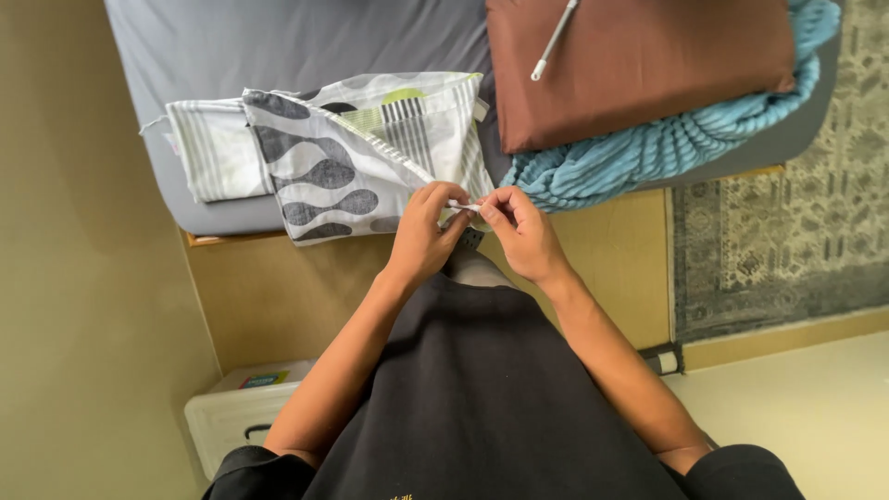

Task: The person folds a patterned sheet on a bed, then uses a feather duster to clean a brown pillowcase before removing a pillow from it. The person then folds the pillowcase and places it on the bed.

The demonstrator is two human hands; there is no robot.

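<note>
Both hands, left hand (421, 231) and right hand (523, 231), are pinching shut on the patterned pillowcase's (352, 157) corner at the bed's (278, 46) edge, apparently aligning its hem.

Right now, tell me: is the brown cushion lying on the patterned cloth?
No. The brown cushion lies on the blue blanket, apart from the patterned cloth.

Bed (278, 37) with a grey sheet on a wooden frame. On it lie a patterned pillowcase (343, 162) in grey, white and green beside a striped folded cloth (213, 148), a brown cushion (648, 65) bearing a white stick (553, 42), and a ribbed blue blanket (648, 148).
</note>
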